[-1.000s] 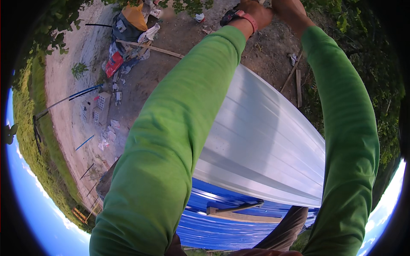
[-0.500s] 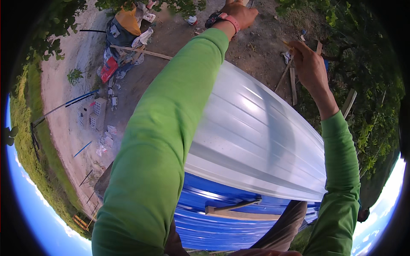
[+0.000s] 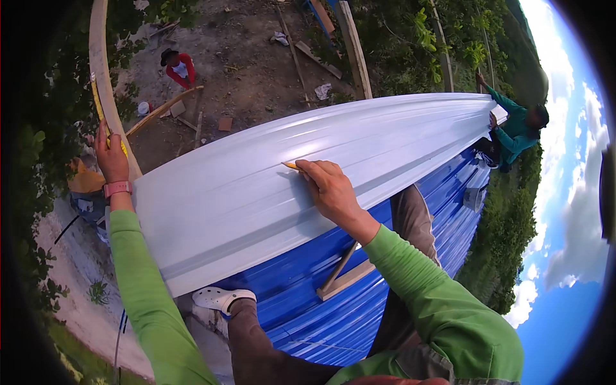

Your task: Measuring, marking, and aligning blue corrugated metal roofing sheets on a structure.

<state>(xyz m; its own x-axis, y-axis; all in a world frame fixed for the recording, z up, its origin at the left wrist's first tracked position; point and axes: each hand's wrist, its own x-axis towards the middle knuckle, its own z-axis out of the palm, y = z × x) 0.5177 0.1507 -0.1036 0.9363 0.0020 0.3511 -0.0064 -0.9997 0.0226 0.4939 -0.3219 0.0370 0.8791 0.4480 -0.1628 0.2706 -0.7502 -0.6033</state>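
In the head view, the right hand, having moved in over the pale metal sheet, is pinching a pencil palm-down, while the outstretched left hand is holding a yellow measuring tape along a wooden beam, and a white bucket is standing below, contents unclear.

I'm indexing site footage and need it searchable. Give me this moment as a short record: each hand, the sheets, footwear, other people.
Left hand: fingers on a yellow tape measure along a wooden beam; grip unclear
Right hand: holds a yellow pencil over the white sheet; tip contact unclear
White sheet: ribbed, above blue ribbed sheets
Footwear: white clog
Other people: green-sleeved person at the far end; red-sleeved person on the ground below
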